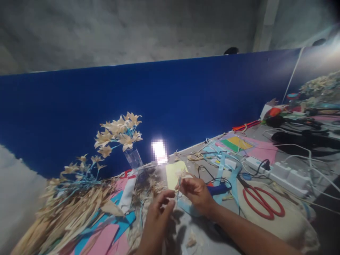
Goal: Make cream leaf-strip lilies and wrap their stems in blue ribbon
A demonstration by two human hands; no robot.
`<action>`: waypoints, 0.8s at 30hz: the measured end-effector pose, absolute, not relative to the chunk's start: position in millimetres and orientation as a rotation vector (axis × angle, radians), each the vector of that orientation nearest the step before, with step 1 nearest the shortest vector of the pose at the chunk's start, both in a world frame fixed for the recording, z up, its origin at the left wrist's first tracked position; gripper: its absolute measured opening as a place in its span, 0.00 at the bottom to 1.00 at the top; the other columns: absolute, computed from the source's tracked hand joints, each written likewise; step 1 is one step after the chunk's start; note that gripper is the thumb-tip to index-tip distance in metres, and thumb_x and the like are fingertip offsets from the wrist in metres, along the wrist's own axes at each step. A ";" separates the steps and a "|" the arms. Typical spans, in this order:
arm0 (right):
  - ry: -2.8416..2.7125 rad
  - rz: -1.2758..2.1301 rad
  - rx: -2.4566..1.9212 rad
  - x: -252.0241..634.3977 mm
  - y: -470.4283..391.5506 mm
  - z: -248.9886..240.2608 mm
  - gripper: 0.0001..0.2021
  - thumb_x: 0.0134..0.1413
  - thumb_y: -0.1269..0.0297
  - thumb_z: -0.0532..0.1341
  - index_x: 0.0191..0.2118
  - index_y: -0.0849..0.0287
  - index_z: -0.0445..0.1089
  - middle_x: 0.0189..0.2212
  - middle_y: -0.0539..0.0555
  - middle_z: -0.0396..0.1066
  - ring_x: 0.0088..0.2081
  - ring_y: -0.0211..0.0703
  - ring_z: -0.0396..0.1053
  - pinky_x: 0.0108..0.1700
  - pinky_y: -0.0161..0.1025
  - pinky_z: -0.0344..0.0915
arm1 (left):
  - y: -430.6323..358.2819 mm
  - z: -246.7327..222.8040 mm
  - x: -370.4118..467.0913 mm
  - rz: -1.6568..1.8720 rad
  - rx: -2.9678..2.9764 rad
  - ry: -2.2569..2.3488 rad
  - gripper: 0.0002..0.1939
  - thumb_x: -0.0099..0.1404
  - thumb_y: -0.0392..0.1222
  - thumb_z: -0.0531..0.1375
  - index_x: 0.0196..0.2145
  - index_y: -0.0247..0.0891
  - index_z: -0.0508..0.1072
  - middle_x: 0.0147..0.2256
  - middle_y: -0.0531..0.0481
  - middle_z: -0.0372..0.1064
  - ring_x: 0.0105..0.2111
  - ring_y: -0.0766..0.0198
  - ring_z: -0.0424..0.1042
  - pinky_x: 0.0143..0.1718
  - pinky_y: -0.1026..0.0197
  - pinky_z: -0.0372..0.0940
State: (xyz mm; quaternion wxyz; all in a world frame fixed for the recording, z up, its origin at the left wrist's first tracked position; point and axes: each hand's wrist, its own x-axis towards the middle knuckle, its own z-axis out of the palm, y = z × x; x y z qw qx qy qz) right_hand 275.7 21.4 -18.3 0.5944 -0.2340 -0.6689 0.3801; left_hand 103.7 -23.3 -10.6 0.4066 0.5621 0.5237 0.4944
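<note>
My right hand [196, 194] is closed in a pinch on a small pale artificial flower [183, 174] with a thin blue stem, in the middle of the head view. Just left of the stem, my left hand [160, 216] has its fingers loosely curved and apart, and I see nothing held in them. A yellow sheet of paper [172, 171] lies behind both hands. Beside my right hand is a blue-handled tool [219, 188], partly covered by the hand, with light blue ribbon [235, 184] close to it.
Red-handled scissors [261, 202] lie right, near a white power strip [288, 179]. A clear vase [133, 158] with cream flowers [120, 131] stands left, behind dried husks [61, 216] and coloured paper [102, 241]. A blue partition [172, 99] closes the back.
</note>
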 end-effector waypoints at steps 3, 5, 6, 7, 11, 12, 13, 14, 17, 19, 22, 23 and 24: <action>-1.505 1.013 -0.507 272.6 21.8 -19.3 0.15 0.61 0.52 0.63 0.30 0.58 0.73 0.28 0.50 0.67 0.31 0.39 0.67 0.36 0.34 0.66 | -25.4 -27.1 112.8 1.220 1.409 1.261 0.21 0.54 0.61 0.67 0.28 0.37 0.79 0.26 0.48 0.74 0.25 0.63 0.66 0.26 0.64 0.61; -1.485 1.060 -0.500 271.2 22.5 -20.9 0.15 0.59 0.51 0.64 0.30 0.58 0.74 0.28 0.50 0.67 0.32 0.39 0.68 0.37 0.34 0.66 | -29.2 -36.8 117.6 1.191 1.293 1.217 0.23 0.54 0.63 0.66 0.26 0.36 0.78 0.24 0.49 0.72 0.21 0.67 0.61 0.22 0.65 0.56; -1.477 1.077 -0.503 270.7 23.1 -22.3 0.15 0.58 0.51 0.65 0.30 0.58 0.74 0.28 0.50 0.67 0.32 0.40 0.68 0.38 0.35 0.66 | -31.0 -40.9 119.2 1.184 1.233 1.192 0.24 0.54 0.63 0.66 0.27 0.36 0.77 0.24 0.49 0.72 0.19 0.69 0.59 0.21 0.66 0.53; -1.469 1.088 -0.511 270.4 23.9 -24.1 0.14 0.58 0.52 0.65 0.30 0.58 0.74 0.28 0.50 0.67 0.33 0.40 0.68 0.38 0.35 0.66 | -32.6 -44.3 120.3 1.187 1.187 1.166 0.24 0.53 0.63 0.67 0.28 0.36 0.77 0.24 0.49 0.72 0.19 0.69 0.59 0.21 0.66 0.52; -1.445 1.165 -0.607 270.3 25.8 -31.4 0.14 0.56 0.51 0.66 0.30 0.58 0.75 0.28 0.50 0.69 0.30 0.38 0.66 0.36 0.35 0.64 | -33.7 -51.0 121.2 1.253 1.146 1.116 0.23 0.49 0.60 0.71 0.26 0.35 0.78 0.22 0.48 0.72 0.22 0.67 0.63 0.22 0.66 0.54; -1.439 1.209 -0.644 270.4 25.4 -32.1 0.15 0.57 0.50 0.65 0.32 0.58 0.76 0.28 0.50 0.69 0.27 0.37 0.63 0.33 0.35 0.63 | -33.0 -50.8 120.7 1.272 1.143 1.117 0.22 0.50 0.60 0.71 0.25 0.35 0.77 0.22 0.49 0.71 0.21 0.68 0.63 0.22 0.67 0.54; -1.441 1.256 -0.680 270.4 24.5 -32.2 0.17 0.58 0.48 0.64 0.34 0.59 0.77 0.28 0.51 0.70 0.25 0.35 0.61 0.30 0.34 0.61 | -32.1 -49.9 120.1 1.298 1.131 1.125 0.22 0.50 0.59 0.70 0.25 0.35 0.77 0.21 0.50 0.70 0.20 0.69 0.61 0.21 0.67 0.54; -1.451 1.294 -0.712 270.3 23.3 -31.8 0.19 0.58 0.46 0.63 0.37 0.59 0.78 0.29 0.51 0.71 0.24 0.35 0.60 0.28 0.34 0.60 | -31.2 -48.4 119.4 1.324 1.112 1.133 0.21 0.51 0.58 0.70 0.25 0.35 0.77 0.21 0.51 0.69 0.19 0.70 0.60 0.20 0.67 0.53; -1.529 1.343 -0.741 268.8 18.8 -29.7 0.18 0.52 0.48 0.67 0.37 0.59 0.79 0.31 0.53 0.74 0.29 0.39 0.66 0.33 0.36 0.63 | -29.6 -42.6 117.0 1.373 1.003 1.166 0.19 0.51 0.55 0.70 0.25 0.34 0.76 0.21 0.52 0.69 0.18 0.70 0.61 0.21 0.67 0.56; -1.546 1.388 -0.762 266.9 16.2 -29.7 0.16 0.48 0.51 0.70 0.34 0.60 0.79 0.28 0.53 0.74 0.31 0.41 0.68 0.36 0.37 0.64 | -29.8 -39.8 116.5 1.368 0.967 1.151 0.18 0.51 0.54 0.70 0.23 0.34 0.75 0.20 0.51 0.69 0.17 0.70 0.61 0.20 0.66 0.56; -1.434 1.501 -0.873 264.4 13.7 -33.0 0.16 0.43 0.52 0.72 0.33 0.61 0.78 0.24 0.50 0.71 0.26 0.38 0.64 0.31 0.36 0.61 | -31.4 -38.2 118.5 1.351 1.012 1.138 0.16 0.53 0.50 0.68 0.22 0.33 0.76 0.19 0.50 0.69 0.17 0.70 0.60 0.20 0.66 0.55; -1.398 1.533 -0.905 263.9 13.1 -34.5 0.17 0.43 0.52 0.72 0.33 0.61 0.78 0.24 0.49 0.70 0.25 0.37 0.63 0.29 0.35 0.59 | -32.2 -38.0 119.7 1.346 1.029 1.133 0.14 0.53 0.49 0.67 0.22 0.33 0.76 0.19 0.51 0.69 0.17 0.70 0.60 0.21 0.66 0.55; -1.372 1.562 -0.925 263.7 12.4 -35.9 0.17 0.43 0.52 0.72 0.32 0.61 0.77 0.24 0.49 0.70 0.25 0.36 0.62 0.28 0.34 0.58 | -33.0 -37.8 120.9 1.348 1.039 1.131 0.13 0.54 0.47 0.67 0.22 0.33 0.77 0.18 0.52 0.68 0.17 0.71 0.59 0.21 0.66 0.54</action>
